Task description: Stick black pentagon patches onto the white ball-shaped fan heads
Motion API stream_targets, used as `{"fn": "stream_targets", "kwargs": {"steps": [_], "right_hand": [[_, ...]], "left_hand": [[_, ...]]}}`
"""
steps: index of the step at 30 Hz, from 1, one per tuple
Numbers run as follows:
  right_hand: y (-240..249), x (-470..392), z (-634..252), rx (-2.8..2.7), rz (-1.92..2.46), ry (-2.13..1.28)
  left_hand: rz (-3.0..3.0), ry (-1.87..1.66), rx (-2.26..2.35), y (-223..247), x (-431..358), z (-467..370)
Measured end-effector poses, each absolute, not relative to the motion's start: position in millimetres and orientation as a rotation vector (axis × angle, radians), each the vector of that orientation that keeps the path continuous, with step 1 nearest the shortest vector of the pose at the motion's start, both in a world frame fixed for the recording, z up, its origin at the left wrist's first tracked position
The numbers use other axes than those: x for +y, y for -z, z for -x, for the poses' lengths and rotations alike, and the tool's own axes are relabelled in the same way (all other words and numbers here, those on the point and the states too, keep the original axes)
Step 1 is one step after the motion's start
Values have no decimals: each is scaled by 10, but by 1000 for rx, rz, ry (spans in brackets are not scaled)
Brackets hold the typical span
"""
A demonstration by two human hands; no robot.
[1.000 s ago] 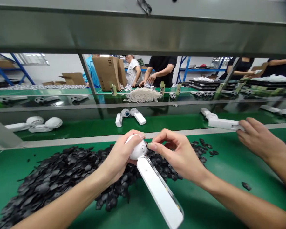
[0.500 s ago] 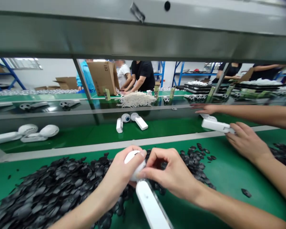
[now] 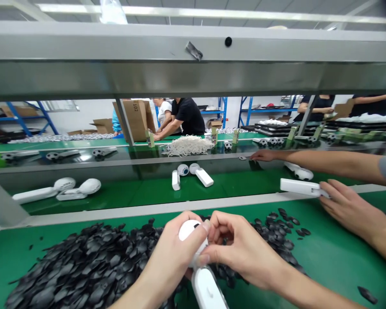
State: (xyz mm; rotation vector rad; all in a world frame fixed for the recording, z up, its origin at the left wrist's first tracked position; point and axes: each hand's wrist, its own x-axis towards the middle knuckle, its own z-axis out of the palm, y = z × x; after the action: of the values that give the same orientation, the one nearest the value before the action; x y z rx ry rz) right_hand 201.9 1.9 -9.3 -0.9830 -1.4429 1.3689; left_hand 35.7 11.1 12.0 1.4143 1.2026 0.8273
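My left hand [image 3: 172,253] is closed around the ball-shaped head of a white device [image 3: 208,289] with a long handle. The handle hangs down toward me. A small dark slot shows on the head beside my left thumb. My right hand [image 3: 241,246] has its thumb and fingers pinched against the right side of the head. Whatever lies between those fingertips is hidden. Under and around both hands spreads a large pile of small black plastic pieces [image 3: 93,262].
Beyond a pale rail, two similar white devices [image 3: 203,177] lie on the green belt [image 3: 154,189], with more [image 3: 64,184] at left. A co-worker's hand [image 3: 350,206] at right holds another. White cords [image 3: 189,145] are heaped farther back. A metal beam [image 3: 148,77] crosses overhead.
The view has tilted up and shifted slightly left. My hands keep their hold on the white device. The co-worker's white device now sits more level.
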Motion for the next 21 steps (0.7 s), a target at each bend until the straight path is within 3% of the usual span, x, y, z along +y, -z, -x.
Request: {"fn": "stream_targets", "kwargs": {"steps": [6,12,15,21], "right_hand": [[114,2,-2018,-1488,1017,-1411],[218,-89,-2006,-1740,873,-659],[211,-107,-2002,-1810,833,-449],[-22,-6,-2172,-1799,847,-565]], "left_hand": [[-1421,-866,1182,-60,118,-342],[-1416,-912,1072,-152,79,-357],[-1426,-918,1044,-183,65,-362],[-1685,-948,1045,-413,119,-166]]}}
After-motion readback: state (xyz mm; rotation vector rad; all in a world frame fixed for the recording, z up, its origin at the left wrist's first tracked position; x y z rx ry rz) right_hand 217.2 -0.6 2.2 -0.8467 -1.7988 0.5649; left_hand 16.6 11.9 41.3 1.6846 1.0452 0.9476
